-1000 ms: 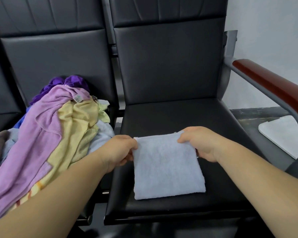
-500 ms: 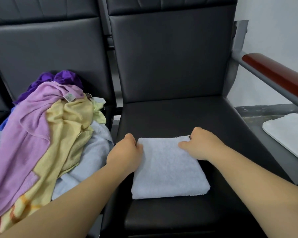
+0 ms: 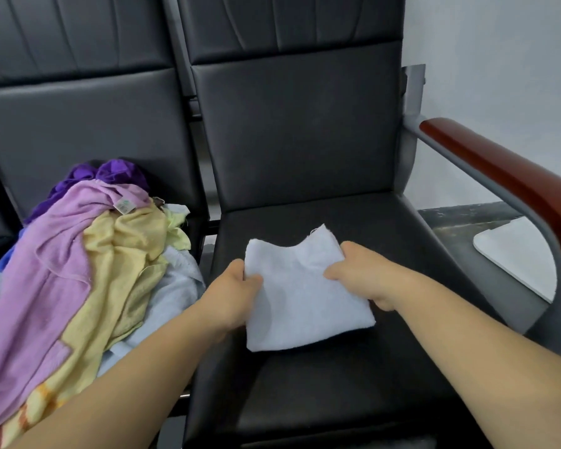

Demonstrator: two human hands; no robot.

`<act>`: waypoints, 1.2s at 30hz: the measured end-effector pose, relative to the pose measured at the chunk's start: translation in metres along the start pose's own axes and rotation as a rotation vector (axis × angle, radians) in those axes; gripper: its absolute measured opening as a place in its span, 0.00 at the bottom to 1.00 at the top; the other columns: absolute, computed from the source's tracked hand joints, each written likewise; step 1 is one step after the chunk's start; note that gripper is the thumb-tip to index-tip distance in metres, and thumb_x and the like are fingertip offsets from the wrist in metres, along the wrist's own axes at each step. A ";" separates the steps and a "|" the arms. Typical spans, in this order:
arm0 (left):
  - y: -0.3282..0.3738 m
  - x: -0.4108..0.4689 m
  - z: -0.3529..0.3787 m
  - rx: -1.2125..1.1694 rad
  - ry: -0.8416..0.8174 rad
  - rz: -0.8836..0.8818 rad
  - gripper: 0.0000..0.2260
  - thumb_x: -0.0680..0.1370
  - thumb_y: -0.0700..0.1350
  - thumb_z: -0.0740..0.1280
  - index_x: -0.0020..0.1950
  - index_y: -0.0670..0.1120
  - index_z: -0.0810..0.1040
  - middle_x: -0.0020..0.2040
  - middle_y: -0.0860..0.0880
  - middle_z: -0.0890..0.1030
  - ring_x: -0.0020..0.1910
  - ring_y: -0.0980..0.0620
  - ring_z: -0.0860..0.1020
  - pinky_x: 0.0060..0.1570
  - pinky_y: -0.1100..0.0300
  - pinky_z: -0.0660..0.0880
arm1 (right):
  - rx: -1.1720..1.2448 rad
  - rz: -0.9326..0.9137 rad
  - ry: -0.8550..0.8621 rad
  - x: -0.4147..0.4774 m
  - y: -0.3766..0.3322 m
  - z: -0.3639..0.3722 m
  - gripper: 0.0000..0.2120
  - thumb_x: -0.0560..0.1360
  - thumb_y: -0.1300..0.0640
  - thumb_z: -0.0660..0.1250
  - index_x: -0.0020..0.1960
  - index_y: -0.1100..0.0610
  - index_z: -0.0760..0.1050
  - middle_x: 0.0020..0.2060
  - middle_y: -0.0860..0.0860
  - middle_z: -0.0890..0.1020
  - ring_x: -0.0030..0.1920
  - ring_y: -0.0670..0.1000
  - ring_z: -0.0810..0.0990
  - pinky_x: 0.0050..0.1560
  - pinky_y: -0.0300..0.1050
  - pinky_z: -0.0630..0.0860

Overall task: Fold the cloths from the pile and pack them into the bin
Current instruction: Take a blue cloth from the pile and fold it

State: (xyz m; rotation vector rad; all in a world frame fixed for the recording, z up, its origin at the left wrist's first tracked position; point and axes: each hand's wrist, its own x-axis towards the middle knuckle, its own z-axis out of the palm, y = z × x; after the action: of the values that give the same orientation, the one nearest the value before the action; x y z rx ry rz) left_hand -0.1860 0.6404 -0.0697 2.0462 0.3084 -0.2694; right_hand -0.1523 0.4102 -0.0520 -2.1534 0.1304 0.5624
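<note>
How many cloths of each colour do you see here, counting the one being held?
Pale blue: 2, folded cloth, crumpled pale cloth
Lilac: 1, lilac cloth
Yellow: 1, yellow cloth
Dark purple: 1, purple cloth
Total: 5 in plain view; more may be buried.

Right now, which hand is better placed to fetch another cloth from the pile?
Left hand, probably: the pile lies close on its side, while the right hand sits beyond the folded white cloth. Both hands grip that cloth, so it must be released first.
</note>
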 end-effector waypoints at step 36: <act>0.116 -0.047 0.516 1.166 -0.936 0.693 0.08 0.81 0.48 0.64 0.55 0.44 0.70 0.52 0.45 0.79 0.48 0.46 0.75 0.46 0.58 0.68 | 0.593 0.818 0.746 -0.195 0.442 -0.055 0.22 0.82 0.43 0.59 0.69 0.57 0.70 0.62 0.55 0.78 0.57 0.57 0.79 0.52 0.49 0.72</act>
State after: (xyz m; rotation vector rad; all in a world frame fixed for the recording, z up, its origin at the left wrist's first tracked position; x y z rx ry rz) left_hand -0.2231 0.1274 -0.2004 2.6240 -1.3996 -1.0755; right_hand -0.4352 0.0776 -0.2653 -1.5496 1.4341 0.0847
